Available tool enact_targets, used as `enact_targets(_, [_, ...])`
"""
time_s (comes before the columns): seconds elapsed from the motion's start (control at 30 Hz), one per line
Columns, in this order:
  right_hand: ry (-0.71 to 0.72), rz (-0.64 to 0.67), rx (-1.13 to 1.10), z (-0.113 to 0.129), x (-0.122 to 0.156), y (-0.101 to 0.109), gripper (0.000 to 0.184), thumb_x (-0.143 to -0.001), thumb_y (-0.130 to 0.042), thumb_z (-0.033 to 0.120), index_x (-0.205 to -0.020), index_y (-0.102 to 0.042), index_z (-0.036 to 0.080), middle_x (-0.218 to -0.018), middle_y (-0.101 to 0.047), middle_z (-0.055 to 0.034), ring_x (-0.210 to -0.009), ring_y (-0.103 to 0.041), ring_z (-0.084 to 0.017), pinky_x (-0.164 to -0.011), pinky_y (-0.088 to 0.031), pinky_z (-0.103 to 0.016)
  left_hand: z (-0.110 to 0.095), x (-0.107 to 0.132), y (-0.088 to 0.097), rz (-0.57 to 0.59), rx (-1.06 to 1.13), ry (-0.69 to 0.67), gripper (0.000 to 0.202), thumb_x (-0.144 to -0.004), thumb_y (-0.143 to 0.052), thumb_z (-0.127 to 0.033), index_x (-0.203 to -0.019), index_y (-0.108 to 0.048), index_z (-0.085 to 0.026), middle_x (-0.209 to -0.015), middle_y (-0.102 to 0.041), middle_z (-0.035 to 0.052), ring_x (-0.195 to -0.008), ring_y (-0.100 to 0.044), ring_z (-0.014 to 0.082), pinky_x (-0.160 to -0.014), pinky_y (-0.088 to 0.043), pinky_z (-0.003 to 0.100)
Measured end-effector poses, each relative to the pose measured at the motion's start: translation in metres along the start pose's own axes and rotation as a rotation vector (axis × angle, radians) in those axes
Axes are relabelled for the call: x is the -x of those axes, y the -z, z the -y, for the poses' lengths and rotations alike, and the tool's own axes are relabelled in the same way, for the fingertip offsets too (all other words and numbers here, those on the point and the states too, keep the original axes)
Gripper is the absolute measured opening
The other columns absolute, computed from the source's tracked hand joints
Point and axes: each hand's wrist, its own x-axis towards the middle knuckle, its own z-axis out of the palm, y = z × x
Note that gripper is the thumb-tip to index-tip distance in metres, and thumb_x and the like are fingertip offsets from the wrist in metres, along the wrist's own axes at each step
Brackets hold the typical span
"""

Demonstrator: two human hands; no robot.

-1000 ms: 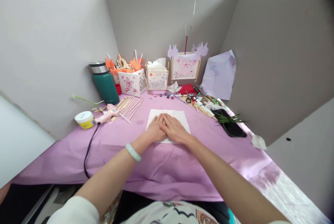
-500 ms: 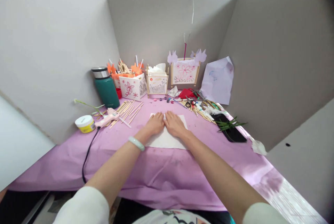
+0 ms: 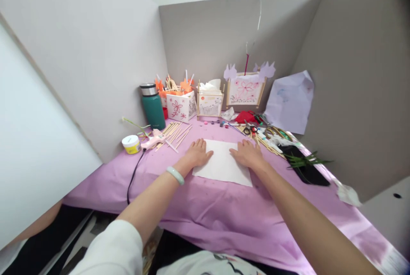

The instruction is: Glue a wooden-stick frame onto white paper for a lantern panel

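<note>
A white sheet of paper (image 3: 222,162) lies flat on the purple tablecloth in front of me. My left hand (image 3: 199,153) rests on the sheet's left edge, palm down, with the thumb stretched inward. On the opposite edge lies my right hand (image 3: 247,153), also flat with its fingers spread. Neither hand holds anything. A pale green bangle (image 3: 175,175) circles my left wrist. Between the hands the sheet's surface is plain and white.
Left stand a pink glue gun (image 3: 154,140), a white-and-yellow jar (image 3: 131,144), loose sticks (image 3: 175,133) and a green bottle (image 3: 153,110). Decorated paper boxes (image 3: 210,103) line the back. Right lie scissors (image 3: 250,129), a black phone (image 3: 307,172) and green leaves (image 3: 304,161).
My hands were together at the middle of the paper's far side. They have slid apart to its left and right edges. The camera view has turned left.
</note>
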Motion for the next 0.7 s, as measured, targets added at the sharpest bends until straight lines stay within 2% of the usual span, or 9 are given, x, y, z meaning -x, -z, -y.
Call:
enact_targets(0.1, [0.134, -0.095, -0.054, 0.021, 0.005, -0.006, 0.067, -0.095, -0.019, 0.053, -0.142, -0.036, 0.008, -0.151, -0.029, -0.0182, -0.14, -0.021, -0.027, -0.112, -0.012, -0.046, 0.0, -0.001, -0.001, 0.009, -0.004, 0.009, 0.075, -0.094, -0.016, -0.052, -0.145, -0.022, 0.002, -0.155, -0.017, 0.0209, -0.144, -0.012, 0.0298, -0.115, -0.014, 0.044])
enact_targets(0.17, [0.208, -0.039, -0.088, 0.031, 0.009, -0.015, 0.072, -0.094, -0.02, 0.056, -0.144, -0.032, 0.006, -0.153, -0.026, -0.0176, -0.142, -0.019, -0.026, -0.112, -0.013, -0.043, 0.001, -0.002, -0.002, 0.008, -0.006, 0.005, 0.076, -0.094, -0.016, -0.053, -0.146, -0.021, 0.002, -0.155, -0.016, 0.0212, -0.144, -0.012, 0.0303, -0.115, -0.013, 0.044])
enact_targets(0.27, [0.224, 0.001, -0.112, 0.033, 0.013, -0.025, 0.073, -0.093, -0.027, 0.058, -0.143, -0.035, 0.005, -0.151, -0.03, -0.0178, -0.141, -0.022, -0.027, -0.112, -0.015, -0.043, 0.002, -0.002, -0.003, 0.006, -0.008, -0.01, 0.076, -0.093, -0.017, -0.054, -0.146, -0.022, 0.001, -0.154, -0.017, 0.0213, -0.144, -0.013, 0.0308, -0.115, -0.014, 0.044])
enact_targets(0.37, [0.167, -0.134, -0.136, 0.027, 0.014, -0.024, 0.06, -0.096, -0.029, 0.049, -0.134, -0.047, 0.006, -0.144, -0.043, -0.0175, -0.134, -0.034, -0.027, -0.109, -0.022, -0.039, 0.002, -0.001, -0.003, -0.004, -0.008, -0.018, 0.075, -0.094, -0.019, -0.053, -0.145, -0.023, 0.002, -0.154, -0.02, 0.022, -0.143, -0.014, 0.0311, -0.115, -0.015, 0.044])
enact_targets(0.5, [-0.027, -0.304, -0.206, 0.02, 0.016, -0.015, 0.045, -0.097, -0.03, 0.038, -0.117, -0.061, 0.011, -0.124, -0.061, -0.0135, -0.115, -0.05, -0.025, -0.097, -0.032, -0.034, -0.001, 0.001, 0.0, -0.031, -0.01, -0.016, 0.074, -0.093, -0.023, -0.053, -0.143, -0.028, 0.002, -0.153, -0.023, 0.0222, -0.142, -0.018, 0.0312, -0.114, -0.018, 0.044])
enact_targets(0.6, [-0.072, -0.335, -0.243, 0.018, 0.017, -0.013, 0.041, -0.097, -0.031, 0.034, -0.109, -0.064, 0.014, -0.111, -0.066, -0.011, -0.106, -0.053, -0.024, -0.09, -0.035, -0.032, 0.003, 0.0, 0.012, -0.056, -0.017, 0.003, 0.061, -0.092, -0.035, -0.051, -0.133, -0.048, -0.009, -0.144, -0.042, 0.0171, -0.135, -0.035, 0.0283, -0.111, -0.027, 0.038])
enact_targets(0.7, [-0.068, -0.326, -0.247, 0.017, 0.016, -0.013, 0.039, -0.097, -0.032, 0.033, -0.1, -0.067, 0.015, -0.106, -0.067, -0.0102, -0.101, -0.055, -0.024, -0.086, -0.035, -0.033, 0.019, -0.008, 0.032, -0.095, -0.035, 0.14, 0.037, -0.093, -0.042, -0.037, -0.113, -0.063, -0.013, -0.124, -0.059, 0.0162, -0.121, -0.05, 0.0271, -0.103, -0.036, 0.037])
